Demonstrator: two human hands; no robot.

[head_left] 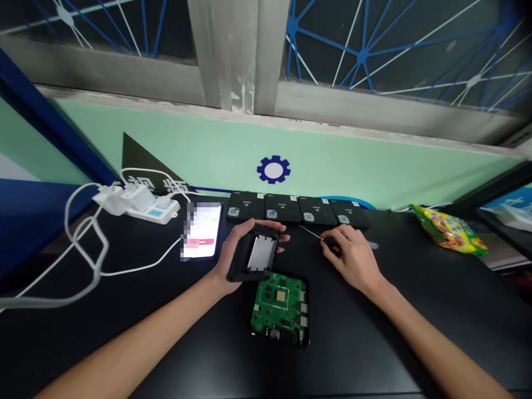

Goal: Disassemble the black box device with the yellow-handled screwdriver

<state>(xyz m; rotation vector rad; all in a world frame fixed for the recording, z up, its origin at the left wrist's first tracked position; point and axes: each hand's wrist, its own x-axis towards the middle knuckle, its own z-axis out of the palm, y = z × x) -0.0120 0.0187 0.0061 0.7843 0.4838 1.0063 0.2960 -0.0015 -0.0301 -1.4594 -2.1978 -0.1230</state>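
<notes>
My left hand is wrapped round a black plastic case cover, tilted so its inside faces me. A silver metal plate is fixed inside it. Just below, a green circuit board lies in its black case on the desk, with metal ports along the right side. To the right, my right hand rests low over the desk with its fingers closed round a screwdriver. The thin shaft points to the upper left; the handle is mostly hidden beneath the fingers.
Several flat black boxes stand in a row at the back. A lit phone lies on the left, near a white power strip with looping white cables. On the right is a yellow-green snack bag. The wall and window close off the back.
</notes>
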